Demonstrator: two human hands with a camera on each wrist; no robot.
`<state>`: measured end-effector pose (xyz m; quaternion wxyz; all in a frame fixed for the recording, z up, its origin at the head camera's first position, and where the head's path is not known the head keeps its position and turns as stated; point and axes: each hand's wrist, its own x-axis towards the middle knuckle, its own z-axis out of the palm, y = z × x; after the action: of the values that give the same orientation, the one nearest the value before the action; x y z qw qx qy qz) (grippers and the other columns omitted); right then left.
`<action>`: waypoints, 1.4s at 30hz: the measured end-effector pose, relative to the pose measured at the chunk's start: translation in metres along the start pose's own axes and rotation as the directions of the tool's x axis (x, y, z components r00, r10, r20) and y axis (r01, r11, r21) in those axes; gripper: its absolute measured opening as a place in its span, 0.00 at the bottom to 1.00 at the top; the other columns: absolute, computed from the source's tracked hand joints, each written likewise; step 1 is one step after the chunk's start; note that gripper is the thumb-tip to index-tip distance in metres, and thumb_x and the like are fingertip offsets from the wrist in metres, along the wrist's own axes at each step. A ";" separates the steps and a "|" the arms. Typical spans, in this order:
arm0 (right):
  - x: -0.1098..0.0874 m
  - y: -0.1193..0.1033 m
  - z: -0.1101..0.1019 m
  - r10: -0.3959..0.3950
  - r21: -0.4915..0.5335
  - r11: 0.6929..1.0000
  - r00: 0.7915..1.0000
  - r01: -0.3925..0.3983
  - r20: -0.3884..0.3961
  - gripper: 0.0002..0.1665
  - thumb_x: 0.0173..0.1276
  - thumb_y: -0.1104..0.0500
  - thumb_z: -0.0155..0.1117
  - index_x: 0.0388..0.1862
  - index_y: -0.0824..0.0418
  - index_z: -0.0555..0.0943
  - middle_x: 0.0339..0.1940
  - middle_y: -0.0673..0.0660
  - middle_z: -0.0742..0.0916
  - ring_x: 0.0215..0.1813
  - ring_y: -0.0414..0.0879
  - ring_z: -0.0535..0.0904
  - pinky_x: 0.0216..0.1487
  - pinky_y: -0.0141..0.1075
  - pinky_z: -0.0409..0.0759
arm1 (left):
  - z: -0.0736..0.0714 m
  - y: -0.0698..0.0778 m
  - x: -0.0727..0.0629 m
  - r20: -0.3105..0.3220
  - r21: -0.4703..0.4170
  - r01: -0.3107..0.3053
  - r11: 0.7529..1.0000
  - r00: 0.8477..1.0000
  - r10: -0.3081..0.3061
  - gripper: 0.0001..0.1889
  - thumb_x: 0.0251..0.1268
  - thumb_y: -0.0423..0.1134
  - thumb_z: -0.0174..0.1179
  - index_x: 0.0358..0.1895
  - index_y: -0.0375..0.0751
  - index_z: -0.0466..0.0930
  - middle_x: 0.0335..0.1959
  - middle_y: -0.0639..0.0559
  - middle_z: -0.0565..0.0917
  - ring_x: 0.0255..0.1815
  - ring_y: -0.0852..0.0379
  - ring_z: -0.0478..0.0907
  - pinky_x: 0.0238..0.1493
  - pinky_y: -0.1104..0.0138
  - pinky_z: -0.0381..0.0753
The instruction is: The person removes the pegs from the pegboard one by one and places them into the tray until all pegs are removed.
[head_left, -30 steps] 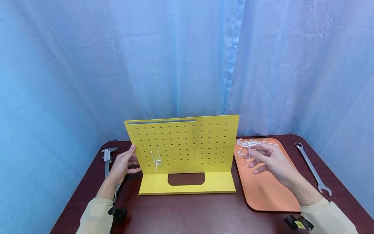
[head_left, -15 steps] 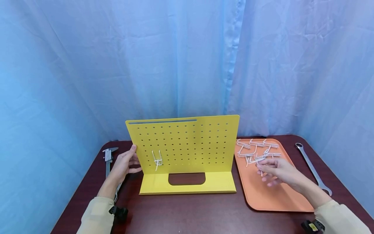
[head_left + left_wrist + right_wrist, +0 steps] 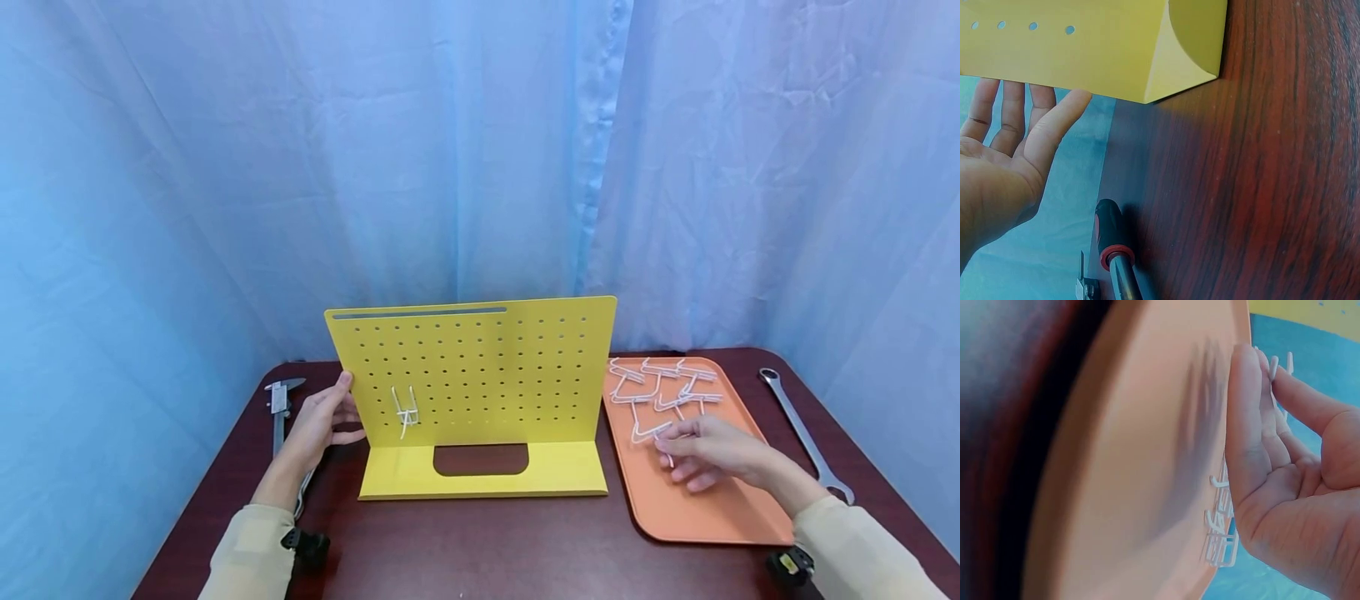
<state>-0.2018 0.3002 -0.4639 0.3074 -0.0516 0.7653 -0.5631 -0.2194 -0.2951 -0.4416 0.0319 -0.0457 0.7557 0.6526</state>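
A yellow pegboard (image 3: 472, 433) with a folded base stands upright on the table. My left hand (image 3: 321, 423) holds its left edge, thumb at the front edge and fingers behind, as the left wrist view of the board (image 3: 1104, 56) shows. Low on the pegboard's left side hangs a white wire peg hook (image 3: 407, 415). Over the orange tray (image 3: 690, 512), my right hand (image 3: 708, 454) pinches another white wire hook (image 3: 652, 432) between thumb and fingers. In the right wrist view the pinched hook (image 3: 1274, 365) is mostly hidden by the fingers.
Several more white hooks (image 3: 705, 397) lie at the back of the tray. A combination wrench (image 3: 802, 433) lies right of it. Left of the board are a caliper (image 3: 280, 400) and a tool with a black-and-red handle (image 3: 1113, 231). A blue curtain (image 3: 450, 167) hangs behind.
My right hand has drawn back from the pile of hooks toward the front of the tray, carrying one hook, then shifted slightly lower. The left hand stays on the pegboard's edge.
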 end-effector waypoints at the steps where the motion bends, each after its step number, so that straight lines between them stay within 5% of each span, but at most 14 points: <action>1: 0.000 -0.001 -0.001 0.006 -0.002 1.000 1.000 -0.006 0.005 0.25 0.79 0.52 0.60 0.62 0.71 0.78 0.40 0.57 0.86 0.37 0.47 0.86 0.36 0.45 0.88 | 0.000 0.000 0.000 0.002 -0.001 -0.001 1.000 1.000 0.001 0.33 0.73 0.67 0.52 0.40 0.33 0.78 0.42 0.40 0.86 0.43 0.47 0.86 0.43 0.52 0.87; 18: 0.012 0.009 -0.007 0.082 -0.008 0.997 0.997 -0.082 0.003 0.19 0.77 0.50 0.62 0.52 0.65 0.82 0.38 0.55 0.88 0.35 0.45 0.86 0.35 0.43 0.87 | 0.002 0.001 0.000 0.010 0.001 0.004 1.000 1.000 -0.004 0.33 0.72 0.67 0.53 0.40 0.34 0.78 0.42 0.41 0.85 0.43 0.47 0.85 0.44 0.51 0.87; 42: 0.003 0.006 -0.008 0.064 -0.008 0.998 0.998 -0.064 -0.007 0.29 0.78 0.48 0.60 0.64 0.69 0.74 0.39 0.57 0.87 0.35 0.48 0.86 0.34 0.45 0.87 | 0.001 0.001 0.000 -0.002 0.012 0.000 1.000 1.000 0.000 0.34 0.72 0.68 0.52 0.42 0.33 0.79 0.43 0.40 0.85 0.44 0.46 0.85 0.44 0.51 0.87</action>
<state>-0.2074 0.3079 -0.4692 0.3225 -0.0263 0.7700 -0.5499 -0.2194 -0.2943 -0.4406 0.0314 -0.0463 0.7596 0.6480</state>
